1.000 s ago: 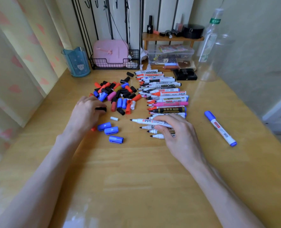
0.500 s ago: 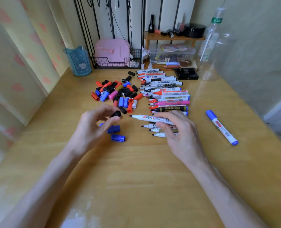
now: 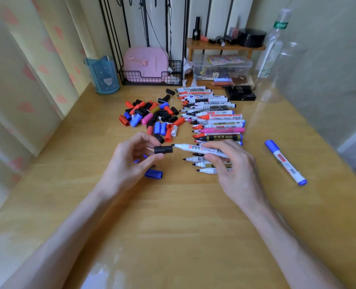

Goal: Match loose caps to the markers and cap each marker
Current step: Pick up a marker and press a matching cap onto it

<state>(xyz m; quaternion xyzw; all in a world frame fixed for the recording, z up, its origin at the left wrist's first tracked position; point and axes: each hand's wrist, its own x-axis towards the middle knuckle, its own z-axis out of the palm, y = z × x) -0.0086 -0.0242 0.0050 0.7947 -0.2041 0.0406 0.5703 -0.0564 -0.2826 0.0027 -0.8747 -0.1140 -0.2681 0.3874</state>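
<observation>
1. Pinching a black cap (image 3: 163,149) between thumb and curled fingers, the left hand (image 3: 131,161) aims the cap's open end at the marker tip so it can slide straight on.
2. The right hand (image 3: 233,165) grips a white marker (image 3: 193,147) by the barrel, fingers curled over it and thumb beneath. The black tip sticks out past the fingertips toward the left hand.
3. The tip sits right at the cap mouth; I cannot tell whether it is touching or just short.
4. Black tip and black cap look like a match. The step in hand is the push-on, not yet done.
5. The cap pile (image 3: 152,119) lies just beyond the left fingers and the row of open markers (image 3: 214,117) beyond and under the right fingers. Their tips face the caps, which probably keeps both within quick reach.
6. A blue cap (image 3: 154,174) lies just below the left fingers.
7. A capped blue marker (image 3: 285,162) lies well apart, out past the right hand. It looks like the finished one, set aside.
8. The surface is a glossy yellow wooden table (image 3: 183,215) with glare at the near edge.
9. Far beyond the fingers are a blue cup (image 3: 103,75), a wire basket (image 3: 152,80) holding a pink box (image 3: 145,63), a small shelf (image 3: 225,46) and a clear bottle (image 3: 273,44). A curtain (image 3: 16,59) hangs at the left.
</observation>
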